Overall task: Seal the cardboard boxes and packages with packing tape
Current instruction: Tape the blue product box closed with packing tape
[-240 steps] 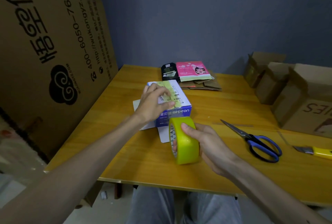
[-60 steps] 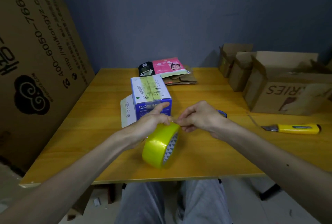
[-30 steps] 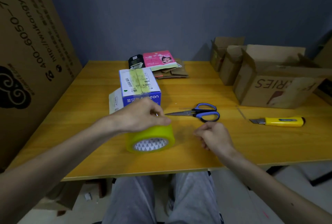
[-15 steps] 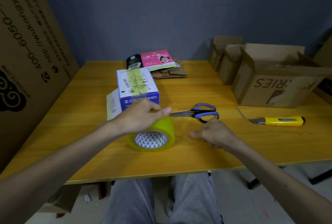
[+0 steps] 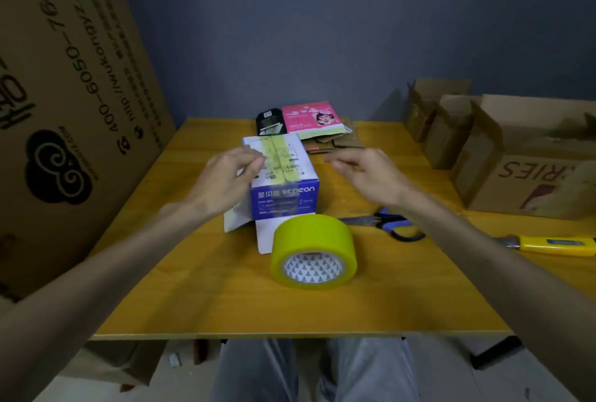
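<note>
Tape roll (image 5: 313,251) now lies let go just before the blue box (image 5: 283,188). The left hand (image 5: 225,175) has moved to the box's left edge, too blurred to tell its grip. The right hand (image 5: 371,172) hovers slack and empty to the box's right.

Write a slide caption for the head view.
Left hand and right hand reach toward the taped blue-and-white box; yellow tape roll, scissors and utility knife lie nearby.

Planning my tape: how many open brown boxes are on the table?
3, all at the right edge: a far box, a middle box, a big near box. Others may sit off-frame.
</note>
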